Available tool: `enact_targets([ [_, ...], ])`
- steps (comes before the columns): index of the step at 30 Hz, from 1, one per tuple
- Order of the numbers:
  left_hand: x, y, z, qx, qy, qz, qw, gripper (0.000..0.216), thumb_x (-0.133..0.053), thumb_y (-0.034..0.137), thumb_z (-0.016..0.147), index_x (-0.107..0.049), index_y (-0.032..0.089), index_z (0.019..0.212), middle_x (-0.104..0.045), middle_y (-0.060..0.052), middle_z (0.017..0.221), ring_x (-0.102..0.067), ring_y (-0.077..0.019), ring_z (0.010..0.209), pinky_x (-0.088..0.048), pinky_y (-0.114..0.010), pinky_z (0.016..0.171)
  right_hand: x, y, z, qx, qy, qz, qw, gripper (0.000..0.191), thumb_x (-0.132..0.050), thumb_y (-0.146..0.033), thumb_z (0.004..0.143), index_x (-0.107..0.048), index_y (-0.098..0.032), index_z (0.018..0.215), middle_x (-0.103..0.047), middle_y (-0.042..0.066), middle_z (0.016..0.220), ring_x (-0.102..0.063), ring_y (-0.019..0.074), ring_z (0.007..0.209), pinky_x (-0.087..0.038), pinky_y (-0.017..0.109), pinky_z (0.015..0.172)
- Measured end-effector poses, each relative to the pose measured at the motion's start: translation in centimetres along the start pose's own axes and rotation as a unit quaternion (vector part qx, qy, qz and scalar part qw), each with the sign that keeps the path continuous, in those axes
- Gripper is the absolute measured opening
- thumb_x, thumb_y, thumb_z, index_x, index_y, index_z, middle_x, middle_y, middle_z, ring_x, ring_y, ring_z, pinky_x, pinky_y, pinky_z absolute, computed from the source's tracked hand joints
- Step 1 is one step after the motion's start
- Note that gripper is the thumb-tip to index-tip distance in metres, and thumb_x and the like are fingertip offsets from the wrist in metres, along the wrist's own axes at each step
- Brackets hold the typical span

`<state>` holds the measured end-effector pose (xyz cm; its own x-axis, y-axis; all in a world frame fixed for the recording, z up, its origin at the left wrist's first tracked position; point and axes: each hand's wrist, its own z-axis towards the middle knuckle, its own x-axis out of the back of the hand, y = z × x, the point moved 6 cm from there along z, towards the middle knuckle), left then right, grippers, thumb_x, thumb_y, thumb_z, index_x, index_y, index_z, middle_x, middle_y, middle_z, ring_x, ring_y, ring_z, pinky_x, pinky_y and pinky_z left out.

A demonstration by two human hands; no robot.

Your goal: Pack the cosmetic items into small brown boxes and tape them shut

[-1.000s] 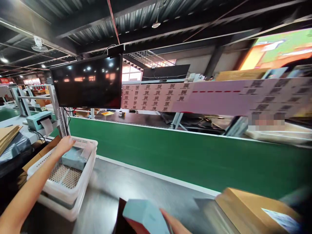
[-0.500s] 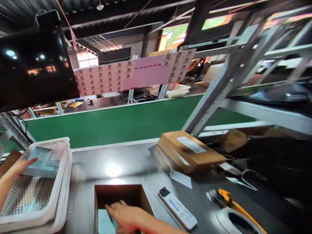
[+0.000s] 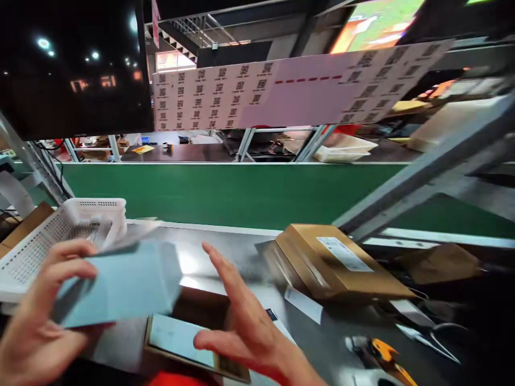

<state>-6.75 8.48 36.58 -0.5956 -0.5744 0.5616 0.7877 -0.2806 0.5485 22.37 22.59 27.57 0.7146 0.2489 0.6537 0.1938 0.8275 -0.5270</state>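
Left hand: your left hand is clamped on a pale blue box, fingers over its top edge, thumb beneath, holding it above the open carton.
Right hand: your right hand hangs spread and empty over the carton's right side.
Carton: a blue box already lies flat inside.
Nearby: white basket to the left; sealed parcel and scissors to the right.
Risk: the held box is tilted and blurred; lowered crooked, I judge it could catch the carton's rim or wedge against the box inside.
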Motion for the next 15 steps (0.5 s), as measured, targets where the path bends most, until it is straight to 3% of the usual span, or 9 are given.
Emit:
enact_targets([
  [1, -3.0, 0.2, -0.7, -0.010, -0.055, -0.075, 0.996, 0.051, -0.091, 0.037, 0.073, -0.064, 0.032, 0.116, -0.061, -0.005, 0.136, -0.063, -0.0274, 0.128, -0.060, -0.034, 0.096, 0.1, -0.1, -0.3, -0.001, -0.020, -0.002, 1.000, 0.122, -0.085, -0.055, 0.081, -0.009, -0.024, 0.171, -0.030, 0.019, 0.174, -0.037, 0.0404, 0.157, -0.044, 0.055, 0.124],
  [3, -8.3, -1.5, -2.4, 0.030, -0.095, -0.183, 0.978, 0.064, -0.089, 0.060, 0.071, -0.064, 0.030, 0.121, -0.063, -0.011, 0.136, -0.064, -0.0324, 0.129, -0.060, -0.039, 0.100, -0.1, 0.9, -1.5, -0.020, -0.063, -0.011, 0.998, 0.116, -0.084, -0.047, 0.079, -0.017, -0.024, 0.170, -0.043, 0.018, 0.168, -0.050, 0.0405, 0.149, -0.053, 0.052, 0.117],
  [5, -12.5, -4.8, -4.7, 0.105, -0.070, -0.218, 0.968, 0.088, -0.071, 0.082, 0.076, -0.058, 0.026, 0.142, -0.058, -0.017, 0.150, -0.054, -0.0396, 0.144, -0.049, -0.052, 0.118, -0.6, 2.7, -3.1, -0.036, -0.073, -0.040, 0.996, 0.100, -0.077, -0.039, 0.082, -0.027, -0.025, 0.167, -0.057, 0.016, 0.158, -0.062, 0.0380, 0.137, -0.058, 0.049, 0.110],
  [6, -14.6, -6.6, -6.3, 0.154, -0.065, -0.206, 0.964, 0.095, -0.061, 0.085, 0.081, -0.049, 0.024, 0.153, -0.051, -0.019, 0.160, -0.043, -0.0397, 0.154, -0.037, -0.056, 0.127, -1.0, 3.7, -3.9, -0.038, -0.067, -0.060, 0.995, 0.094, -0.074, -0.036, 0.083, -0.031, -0.025, 0.166, -0.061, 0.016, 0.153, -0.065, 0.0371, 0.133, -0.060, 0.048, 0.107],
  [8, -18.1, -10.3, -10.0, 0.297, -0.042, -0.165, 0.939, 0.090, -0.041, 0.078, 0.095, -0.039, 0.018, 0.161, -0.037, -0.020, 0.172, -0.026, -0.0350, 0.164, -0.019, -0.055, 0.135, -2.5, 5.3, -5.2, -0.035, -0.082, -0.099, 0.991, 0.088, -0.068, -0.032, 0.082, -0.036, -0.024, 0.164, -0.065, 0.017, 0.148, -0.068, 0.0370, 0.127, -0.060, 0.049, 0.103],
  [10, -21.6, -12.7, -13.7, 0.419, -0.061, -0.159, 0.892, 0.085, -0.036, 0.070, 0.099, -0.043, 0.012, 0.160, -0.034, -0.020, 0.174, -0.023, -0.0339, 0.165, -0.016, -0.054, 0.137, -5.2, 6.8, -6.1, -0.058, -0.148, -0.140, 0.977, 0.091, -0.067, -0.024, 0.075, -0.041, -0.022, 0.162, -0.067, 0.017, 0.144, -0.069, 0.0381, 0.120, -0.061, 0.050, 0.097],
  [12, -24.6, -13.6, -16.2, 0.467, -0.097, -0.203, 0.855, 0.083, -0.037, 0.066, 0.098, -0.049, 0.008, 0.156, -0.042, -0.021, 0.170, -0.032, -0.0337, 0.162, -0.022, -0.051, 0.136, -8.3, 8.1, -6.5, -0.090, -0.215, -0.180, 0.956, 0.098, -0.065, -0.014, 0.065, -0.045, -0.020, 0.160, -0.068, 0.018, 0.143, -0.069, 0.0403, 0.118, -0.060, 0.054, 0.096],
  [15, -26.6, -14.0, -17.2, 0.469, -0.097, -0.250, 0.841, 0.086, -0.040, 0.064, 0.095, -0.049, 0.003, 0.156, -0.048, -0.021, 0.166, -0.040, -0.0316, 0.158, -0.027, -0.043, 0.135, -12.4, 9.8, -6.4, -0.109, -0.263, -0.201, 0.937, 0.103, -0.060, -0.008, 0.055, -0.051, -0.019, 0.157, -0.066, 0.017, 0.147, -0.065, 0.0403, 0.125, -0.055, 0.056, 0.105],
])
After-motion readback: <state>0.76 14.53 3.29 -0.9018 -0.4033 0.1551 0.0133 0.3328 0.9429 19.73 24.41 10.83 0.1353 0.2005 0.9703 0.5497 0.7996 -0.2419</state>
